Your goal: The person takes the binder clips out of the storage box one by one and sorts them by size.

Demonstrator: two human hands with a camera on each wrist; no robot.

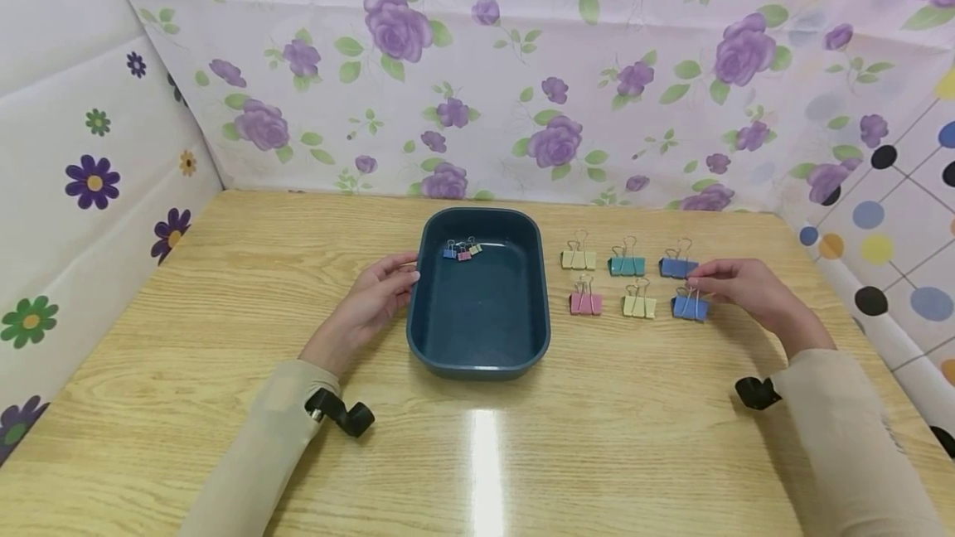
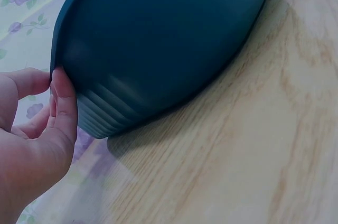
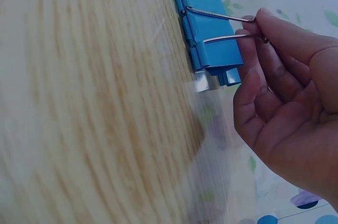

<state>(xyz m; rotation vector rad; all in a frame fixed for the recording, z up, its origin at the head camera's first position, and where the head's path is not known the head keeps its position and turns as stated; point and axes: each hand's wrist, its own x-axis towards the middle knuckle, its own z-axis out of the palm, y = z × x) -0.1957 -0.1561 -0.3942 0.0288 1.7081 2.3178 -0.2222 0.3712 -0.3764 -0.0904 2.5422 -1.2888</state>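
Note:
At the middle of the table stands a dark teal rectangular tray (image 1: 479, 369). My left hand (image 1: 367, 303) pinches its left rim between thumb and fingers, which the left wrist view shows close up. Inside, near the far left corner, lie three tiny binder clips: blue (image 1: 449, 253), pink (image 1: 464, 255) and pale yellow (image 1: 475, 249). To the right, my right hand (image 1: 752, 295) pinches the wire handle of the front blue binder clip (image 3: 219, 49). Just behind that clip sits another blue binder clip (image 1: 677, 269).
Larger binder clips stand in two rows right of the tray: pale yellow (image 1: 578, 260) and teal (image 1: 627, 266) behind, pink (image 1: 585, 304) and pale yellow (image 1: 639, 307) in front. A flowered cloth (image 1: 477, 65) hangs behind the wooden table (image 1: 597, 437).

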